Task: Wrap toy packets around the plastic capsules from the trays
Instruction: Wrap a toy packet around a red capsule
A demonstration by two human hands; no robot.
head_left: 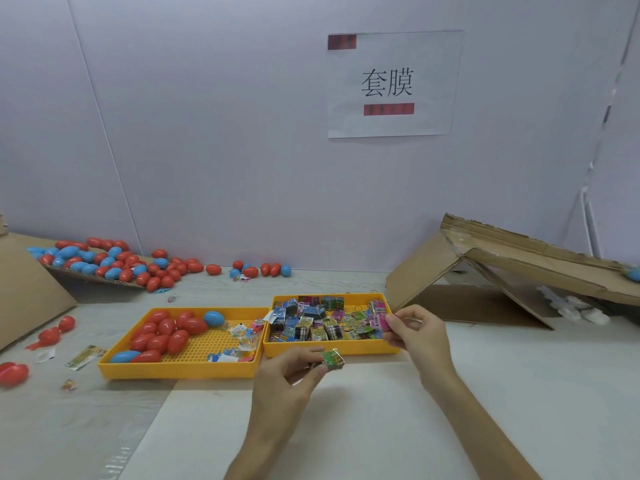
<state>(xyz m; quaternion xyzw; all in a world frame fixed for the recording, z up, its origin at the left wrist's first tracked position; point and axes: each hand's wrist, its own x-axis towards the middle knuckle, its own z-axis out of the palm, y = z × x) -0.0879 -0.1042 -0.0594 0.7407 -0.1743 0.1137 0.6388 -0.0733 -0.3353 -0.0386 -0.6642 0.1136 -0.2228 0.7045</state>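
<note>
Pinches a green packet (pixel 333 359) between thumb and fingers of the left hand (pixel 289 374), just in front of the right tray (pixel 363 348). Reaches the right hand (pixel 420 332) to that tray's near right corner, fingers curled, thumb against a pink packet (pixel 378 320); cannot tell whether gripped or merely touched. Holds no capsule in either hand.

Looks like the opening of a cycle: packet picked, wrapping not yet begun. Finds the capsules (pixel 166 336), mostly red with a few blue, lying bare in the left tray (pixel 173 371), next to some small clear toy bags (pixel 242 336). Leaves a large heap (pixel 114 263) of bare red and blue ones at the back left of the table (pixel 381 410), plus a few strays near the left edge. Keeps the right tray well stocked with packets (pixel 311 323).

Shows no plainly wrapped capsule anywhere. Cannot make out the blue blur (pixel 634 273) on the cardboard (pixel 502 268) at far right. Judging by this, has nearly all the work ahead.
</note>
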